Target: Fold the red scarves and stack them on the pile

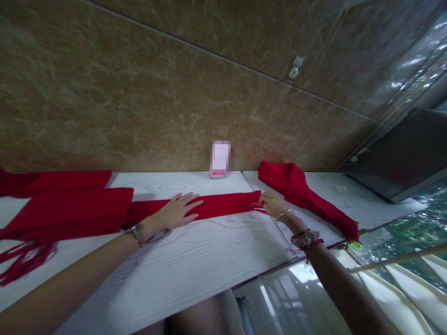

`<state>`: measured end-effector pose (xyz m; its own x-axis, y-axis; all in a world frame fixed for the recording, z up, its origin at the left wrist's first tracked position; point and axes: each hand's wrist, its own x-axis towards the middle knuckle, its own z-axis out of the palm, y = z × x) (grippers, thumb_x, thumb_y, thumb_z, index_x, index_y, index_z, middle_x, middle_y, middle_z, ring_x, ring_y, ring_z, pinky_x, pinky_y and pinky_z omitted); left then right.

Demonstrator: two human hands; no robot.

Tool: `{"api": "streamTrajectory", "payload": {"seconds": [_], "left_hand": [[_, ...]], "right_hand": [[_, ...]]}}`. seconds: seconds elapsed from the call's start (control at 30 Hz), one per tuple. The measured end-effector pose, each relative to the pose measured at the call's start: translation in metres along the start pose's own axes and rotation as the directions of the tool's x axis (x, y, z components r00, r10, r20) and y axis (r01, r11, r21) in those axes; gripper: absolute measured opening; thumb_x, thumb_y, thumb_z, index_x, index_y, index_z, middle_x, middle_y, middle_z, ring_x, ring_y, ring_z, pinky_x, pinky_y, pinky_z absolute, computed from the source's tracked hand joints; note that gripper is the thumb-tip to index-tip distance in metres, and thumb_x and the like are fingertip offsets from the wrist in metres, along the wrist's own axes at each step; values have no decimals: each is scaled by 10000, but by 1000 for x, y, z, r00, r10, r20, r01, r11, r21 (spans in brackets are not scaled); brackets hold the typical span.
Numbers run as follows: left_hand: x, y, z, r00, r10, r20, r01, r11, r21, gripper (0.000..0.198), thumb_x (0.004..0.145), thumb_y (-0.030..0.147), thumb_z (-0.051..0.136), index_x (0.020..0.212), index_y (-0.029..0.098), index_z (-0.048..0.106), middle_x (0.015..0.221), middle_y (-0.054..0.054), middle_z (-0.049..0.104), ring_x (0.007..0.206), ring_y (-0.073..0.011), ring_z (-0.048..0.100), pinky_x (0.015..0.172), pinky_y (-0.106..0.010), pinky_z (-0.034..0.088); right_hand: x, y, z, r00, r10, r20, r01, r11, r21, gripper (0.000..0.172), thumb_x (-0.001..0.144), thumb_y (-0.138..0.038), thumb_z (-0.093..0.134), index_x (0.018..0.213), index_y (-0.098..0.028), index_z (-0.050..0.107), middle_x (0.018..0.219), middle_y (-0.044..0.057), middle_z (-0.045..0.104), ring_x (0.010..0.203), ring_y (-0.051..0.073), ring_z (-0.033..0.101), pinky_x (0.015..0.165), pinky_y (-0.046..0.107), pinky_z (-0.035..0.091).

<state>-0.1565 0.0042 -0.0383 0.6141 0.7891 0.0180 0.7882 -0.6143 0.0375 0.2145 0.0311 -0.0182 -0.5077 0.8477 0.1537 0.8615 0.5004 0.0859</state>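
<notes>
A long red scarf (pixel 223 204) lies as a narrow flat strip across the white tabletop, its fringe at the right end. My left hand (pixel 178 211) rests flat on the strip with fingers spread. At the fringed end, my right hand (pixel 274 204) has its fingers closed on the fringe. Left of my left hand sits a folded stack of red scarves (pixel 77 211), with loose tassels hanging toward the near side; the strip's left end meets this stack. Beyond my right hand lies another red scarf (pixel 296 188), loosely bunched and slanting toward the near right.
Behind the white table (pixel 195 260) rises a brown marbled wall (pixel 157 102). A phone-like pink object (pixel 220 159), blurred out, leans against it. Another red cloth (pixel 59 182) lies at the far left. At the right stands a dark box-shaped object (pixel 398 153), with a railing (pixel 391 279) below it.
</notes>
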Motion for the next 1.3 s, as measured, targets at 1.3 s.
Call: {"api": "streamTrajectory", "payload": {"seconds": [1.3], "left_hand": [[-186,-100,-94,648,-684,-334,607,729,-317,522,849,467,304,1166,124,536,1219,-111,545,1152,-241,461,1015,-373,305]], "right_hand": [[157,-227,-45,838,-521,-166,546,795,264,224,726,-28,457,766,-153,639,829,72,632,831,179,571,781,300,445]]}}
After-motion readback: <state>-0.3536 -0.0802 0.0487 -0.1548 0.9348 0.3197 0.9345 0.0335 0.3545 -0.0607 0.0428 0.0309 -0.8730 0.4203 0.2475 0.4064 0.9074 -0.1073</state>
